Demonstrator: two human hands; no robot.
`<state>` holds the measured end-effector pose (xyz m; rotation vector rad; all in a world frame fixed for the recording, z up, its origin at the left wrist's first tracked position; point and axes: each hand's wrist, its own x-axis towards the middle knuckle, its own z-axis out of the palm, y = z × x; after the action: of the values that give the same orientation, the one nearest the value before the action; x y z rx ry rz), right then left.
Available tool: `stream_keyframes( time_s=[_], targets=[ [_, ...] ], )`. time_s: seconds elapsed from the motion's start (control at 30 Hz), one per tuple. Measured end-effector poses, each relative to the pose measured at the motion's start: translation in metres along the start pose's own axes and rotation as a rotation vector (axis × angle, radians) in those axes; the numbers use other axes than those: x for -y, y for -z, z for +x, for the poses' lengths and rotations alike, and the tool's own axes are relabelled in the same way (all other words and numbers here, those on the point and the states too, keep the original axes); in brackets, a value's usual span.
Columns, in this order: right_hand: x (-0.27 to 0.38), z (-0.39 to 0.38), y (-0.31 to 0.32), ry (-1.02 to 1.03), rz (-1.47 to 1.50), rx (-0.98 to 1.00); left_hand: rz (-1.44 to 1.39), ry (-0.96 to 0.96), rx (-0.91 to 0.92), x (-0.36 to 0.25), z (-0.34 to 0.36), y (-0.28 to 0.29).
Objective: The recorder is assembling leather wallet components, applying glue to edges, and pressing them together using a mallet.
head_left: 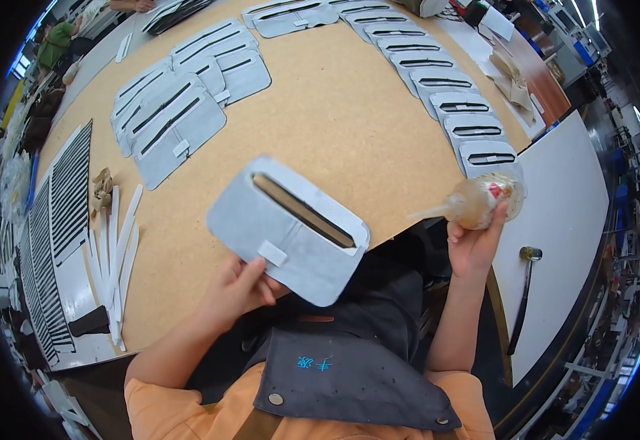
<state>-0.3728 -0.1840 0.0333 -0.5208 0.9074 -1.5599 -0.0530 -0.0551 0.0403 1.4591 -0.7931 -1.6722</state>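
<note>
My left hand grips a light grey, round-cornered panel by its near edge, thumb on top beside a small white tab. A long dark-edged slot runs through the panel, and brown board shows through it. The panel is tilted over the table's near edge. In my right hand is a squeeze glue bottle, held on its side with its thin nozzle pointing left. The nozzle is apart from the panel. Similar slotted panels lie overlapping at the left and in a curved row on the right.
At the left lie black-striped sheets, white strips and crumpled brown paper. A black-handled hammer rests on the white side table. Another person's hand is at the far left, and a person in green sits beyond.
</note>
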Motion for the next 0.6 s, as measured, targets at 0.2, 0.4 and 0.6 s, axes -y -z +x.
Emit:
stream_keyframes(
  time_s=[0.2, 0.4, 0.6],
  targets=[
    [-0.03, -0.007, -0.007, 0.122, -0.314, 0.201, 0.431, 0.265, 0.578, -0.039, -0.008, -0.02],
    [-0.034, -0.022, -0.011, 0.257, -0.453, 0.21, 1.122, -0.926, 0.004, -0.014, 0.065, -0.04],
    [-0.037, -0.029, 0.001, 0.349, -0.539, 0.273, 1.088, -0.885, -0.03, -0.004, 0.077, -0.042]
  ],
)
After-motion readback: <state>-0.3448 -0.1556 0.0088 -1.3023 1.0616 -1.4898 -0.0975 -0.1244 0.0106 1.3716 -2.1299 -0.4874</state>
